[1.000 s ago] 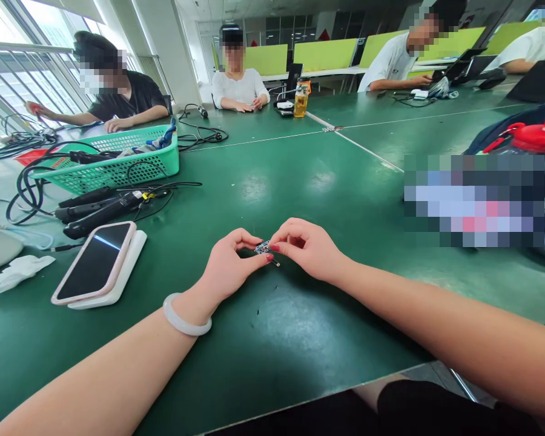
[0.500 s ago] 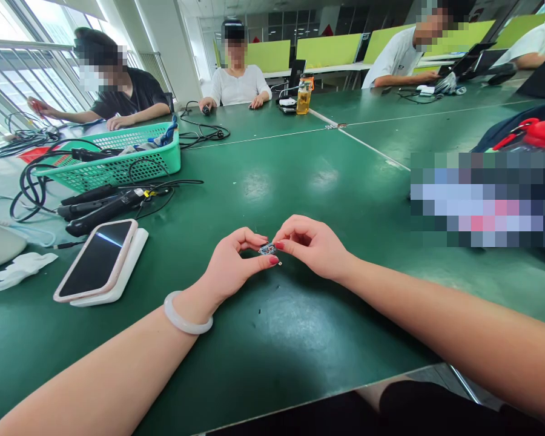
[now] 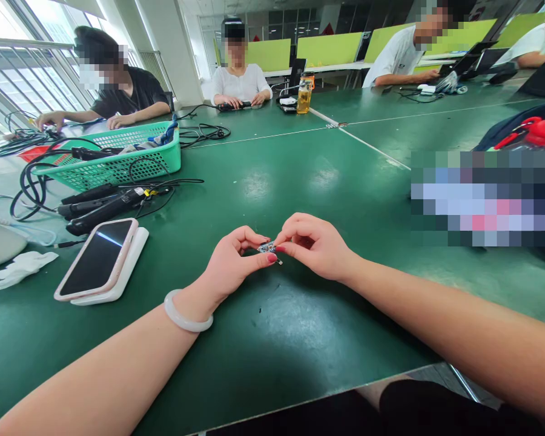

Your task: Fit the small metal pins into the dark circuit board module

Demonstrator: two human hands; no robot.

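Between my two hands is a small circuit board (image 3: 267, 247) with tiny parts on its face. My left hand (image 3: 238, 257) pinches its left side between thumb and fingers; a pale bangle is on that wrist. At the board's right end, the thumb and forefinger of my right hand (image 3: 315, 245) are closed on it. A tiny light-coloured piece (image 3: 279, 261) shows just below the board, near my left thumb; whether it is joined to the board I cannot tell. Both hands are a little above the green table (image 3: 300, 327).
To the left, a phone (image 3: 97, 257) rests on a white slab, beside black handheld devices (image 3: 106, 209) and a crumpled tissue (image 3: 20, 268). Behind them stands a green basket (image 3: 118, 163) with cables. A bottle (image 3: 304, 97) is farther back. Several people sit around.
My hands hold nearly the same pose, and the board is tilted slightly differently. Across the table, one person's hands have come together on a dark object; the person at left has lowered a hand.
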